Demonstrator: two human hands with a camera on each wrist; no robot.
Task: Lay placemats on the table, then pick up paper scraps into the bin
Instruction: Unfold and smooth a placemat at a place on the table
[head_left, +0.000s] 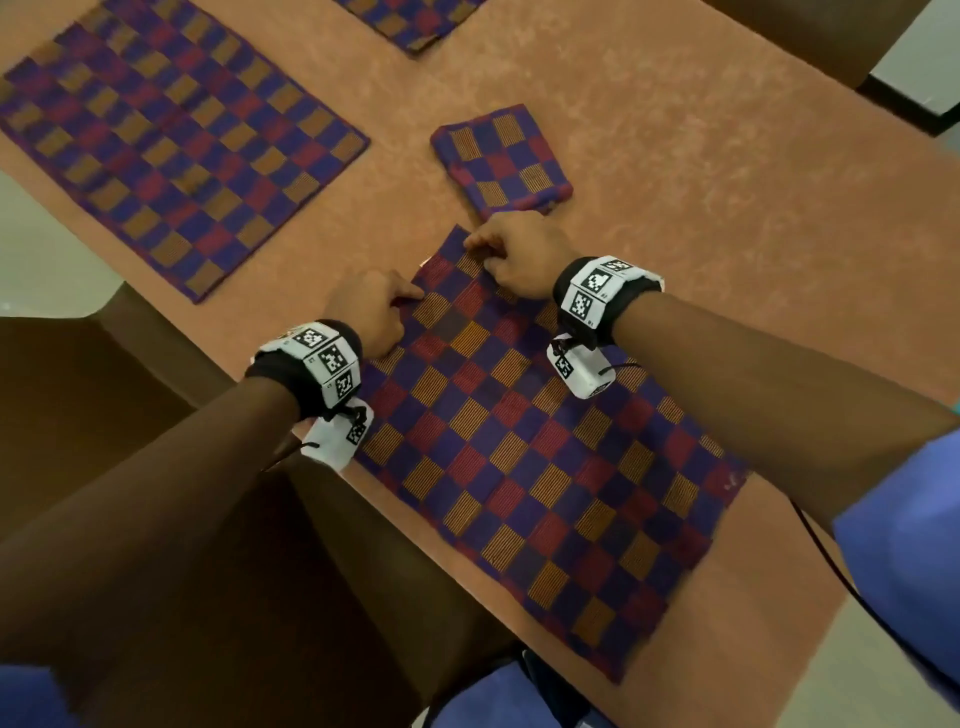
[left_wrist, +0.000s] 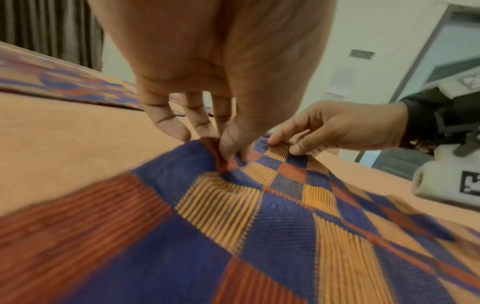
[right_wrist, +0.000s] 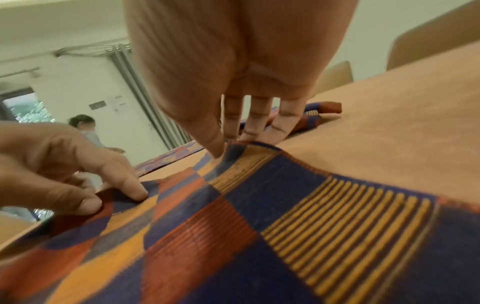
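Both hands: at the far edge of the near placemat (head_left: 524, 457), close together.
Left hand (head_left: 371, 312): thumb and forefinger pinch the placemat's far left corner, lifting a small fold of cloth off the counter (head_left: 675, 171).
Right hand (head_left: 514, 254): fingers curled, pinching the same far edge just beside the left.
Near placemat: spread open on the counter in front of the person, checked blue, red and orange.
Folded placemat (head_left: 501, 161): just beyond the right hand.
Second open placemat (head_left: 171, 140): flat, further left.
Third placemat (head_left: 410, 21): at the far edge, partly out of view.
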